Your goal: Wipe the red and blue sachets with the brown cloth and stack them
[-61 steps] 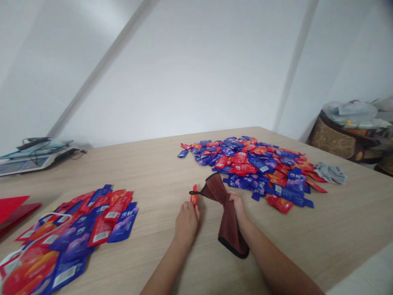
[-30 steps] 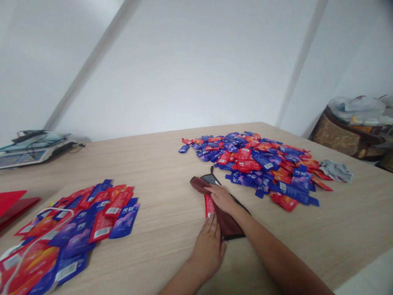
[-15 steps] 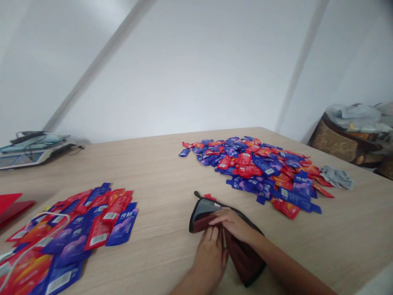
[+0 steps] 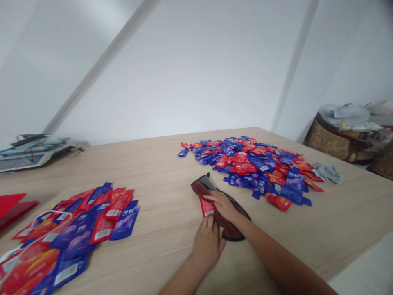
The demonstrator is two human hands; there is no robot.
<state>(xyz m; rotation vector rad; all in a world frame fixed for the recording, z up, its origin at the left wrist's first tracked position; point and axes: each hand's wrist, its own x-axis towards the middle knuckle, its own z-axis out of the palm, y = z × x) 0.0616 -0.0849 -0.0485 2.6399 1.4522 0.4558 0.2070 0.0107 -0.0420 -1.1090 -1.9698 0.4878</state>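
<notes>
In the head view, my right hand [image 4: 225, 207] lies over a brown cloth [image 4: 222, 221] with black edging and a small loop, its fingers bent round the cloth. Part of the cloth's grey side shows near the top. Under the cloth a red packet [image 4: 207, 207] lies on the table, its barcode end sticking out. My left hand [image 4: 207, 241] holds that near end with its fingertips close together; its thumb points toward the cloth. The rest of the packet is hidden by the cloth and my right hand.
A large pile of red and blue packets [image 4: 245, 164] spreads at the back right, beside a grey glove [image 4: 327, 173]. More packets [image 4: 101, 221] lie overlapped at left, near a white cord handle [image 4: 39, 229]. A scale [image 4: 27, 157] stands at far left.
The cloth has been shifted up and folded differently, and the red packet's barcode end now shows below it. Both hands stay close together. The view has turned slightly.
</notes>
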